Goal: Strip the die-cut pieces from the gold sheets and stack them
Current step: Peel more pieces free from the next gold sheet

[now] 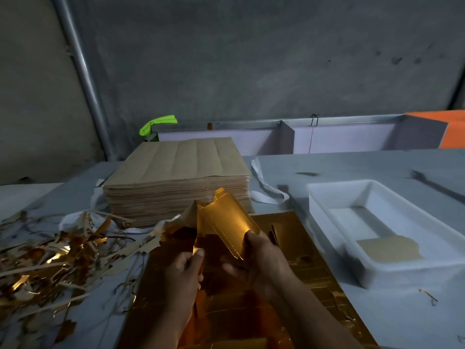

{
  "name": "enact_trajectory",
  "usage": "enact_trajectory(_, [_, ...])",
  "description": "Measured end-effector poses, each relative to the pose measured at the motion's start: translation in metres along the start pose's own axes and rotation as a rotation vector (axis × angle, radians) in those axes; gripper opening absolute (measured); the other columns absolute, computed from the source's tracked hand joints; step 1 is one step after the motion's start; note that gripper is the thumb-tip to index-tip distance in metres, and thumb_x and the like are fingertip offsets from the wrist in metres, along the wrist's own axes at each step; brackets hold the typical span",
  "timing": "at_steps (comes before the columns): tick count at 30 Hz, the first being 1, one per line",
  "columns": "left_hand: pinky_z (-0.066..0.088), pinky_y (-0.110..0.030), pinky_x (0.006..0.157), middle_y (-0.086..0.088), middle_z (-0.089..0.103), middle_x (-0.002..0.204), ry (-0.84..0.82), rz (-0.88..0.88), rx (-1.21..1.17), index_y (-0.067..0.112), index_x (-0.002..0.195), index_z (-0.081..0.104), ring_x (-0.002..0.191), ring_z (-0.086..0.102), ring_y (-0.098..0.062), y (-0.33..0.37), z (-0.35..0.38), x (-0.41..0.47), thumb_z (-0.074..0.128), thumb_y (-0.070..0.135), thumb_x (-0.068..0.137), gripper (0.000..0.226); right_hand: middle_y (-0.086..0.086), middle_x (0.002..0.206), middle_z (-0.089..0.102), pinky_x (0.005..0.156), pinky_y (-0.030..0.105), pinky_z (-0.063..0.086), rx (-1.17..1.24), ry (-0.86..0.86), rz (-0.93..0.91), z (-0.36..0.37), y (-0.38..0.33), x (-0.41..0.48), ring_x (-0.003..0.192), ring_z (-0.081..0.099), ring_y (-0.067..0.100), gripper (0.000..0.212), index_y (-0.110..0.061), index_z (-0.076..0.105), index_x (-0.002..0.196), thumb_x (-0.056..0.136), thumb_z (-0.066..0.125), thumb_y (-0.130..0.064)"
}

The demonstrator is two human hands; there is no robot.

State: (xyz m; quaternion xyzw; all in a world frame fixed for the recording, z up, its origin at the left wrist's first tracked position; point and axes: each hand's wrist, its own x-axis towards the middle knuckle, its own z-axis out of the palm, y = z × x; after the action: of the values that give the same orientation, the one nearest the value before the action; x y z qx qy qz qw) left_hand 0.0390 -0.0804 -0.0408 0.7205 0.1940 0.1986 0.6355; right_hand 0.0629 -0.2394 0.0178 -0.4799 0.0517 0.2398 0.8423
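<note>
A gold sheet (297, 250) lies flat on the table in front of me, partly under my arms. Above it I hold a bent gold die-cut piece (227, 217) with perforated lines. My right hand (259, 255) pinches its lower right edge. My left hand (186, 270) grips the darker gold part (187, 233) on its left side. A tall stack of brown-backed sheets (176, 177) stands behind. A white tray (324, 210) at the right holds one brown-backed piece (390, 249).
A heap of gold and brown waste strips (50, 253) covers the table at the left. White strapping (264, 187) lies beside the stack. Lavender boards (339, 139) and an orange box (453, 129) line the back edge. A grey wall rises behind.
</note>
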Motion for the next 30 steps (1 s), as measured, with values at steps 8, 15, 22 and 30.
enact_trajectory(8, [0.038,-0.017,0.045,0.002,0.058,0.064,-0.005,-0.006,-0.035,0.015,0.088,0.066,0.054,0.049,-0.007,0.000,-0.001,0.001,0.061,0.032,0.093,0.018,0.014,0.118,0.056,0.080,0.036,0.049,-0.180,0.138,-0.103,-0.003,-0.008,0.013,0.104,0.060,0.030,0.026,-0.017,0.049,0.123,0.104,0.043,-0.032])
enact_trajectory(15, [0.035,-0.019,0.046,0.007,0.054,0.060,-0.016,-0.072,-0.136,0.012,0.084,0.066,0.053,0.046,-0.008,0.006,-0.006,-0.002,0.061,0.026,0.094,0.018,0.010,0.096,0.058,0.075,0.038,0.046,-0.276,0.253,-0.119,-0.010,-0.039,0.023,0.084,0.057,0.024,0.025,-0.016,0.053,0.110,0.103,0.043,-0.038])
enact_trajectory(22, [0.035,-0.022,0.048,0.001,0.051,0.062,-0.014,-0.127,-0.182,0.010,0.078,0.062,0.053,0.042,-0.011,0.011,-0.009,-0.003,0.061,0.022,0.093,0.019,0.017,0.104,0.063,0.069,0.036,0.057,-0.165,0.238,-0.004,-0.017,-0.055,0.023,0.087,0.067,0.029,0.016,-0.011,0.053,0.108,0.101,0.052,-0.025])
enact_trajectory(30, [0.033,-0.023,0.050,-0.001,0.053,0.066,0.001,-0.140,-0.185,0.009,0.081,0.062,0.057,0.042,-0.013,0.010,-0.007,-0.001,0.058,0.018,0.095,0.018,0.010,0.102,0.059,0.075,0.035,0.044,-0.593,-0.043,-0.015,-0.028,-0.042,0.013,0.094,0.057,0.028,0.016,-0.016,0.057,0.100,0.094,0.057,-0.031])
